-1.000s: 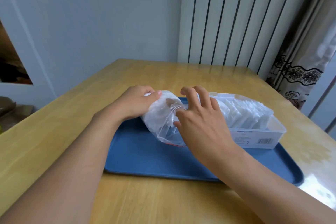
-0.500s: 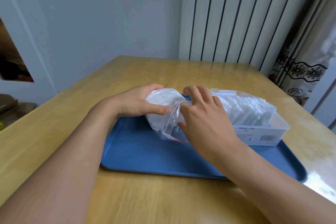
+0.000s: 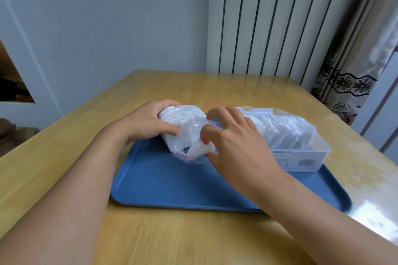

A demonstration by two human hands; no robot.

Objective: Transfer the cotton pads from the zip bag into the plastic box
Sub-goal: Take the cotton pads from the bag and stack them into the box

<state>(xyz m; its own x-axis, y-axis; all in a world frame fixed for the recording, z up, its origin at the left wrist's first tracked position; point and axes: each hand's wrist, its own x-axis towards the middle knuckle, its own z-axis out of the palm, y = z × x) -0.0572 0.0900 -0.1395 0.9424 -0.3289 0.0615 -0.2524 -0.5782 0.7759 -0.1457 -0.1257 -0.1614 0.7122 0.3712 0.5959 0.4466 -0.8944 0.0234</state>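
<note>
Over the blue tray on the table, our left hand grips the zip bag at its closed end while our right hand pinches the pads at its mouth, just beside the plastic box. The cotton pads are light and soft and the film looks slippery, so we take hold firmly at the bag's bottom.

Clear zip bag of white pads, gripped between both hands; pad-filled clear box just beyond the right hand.
</note>
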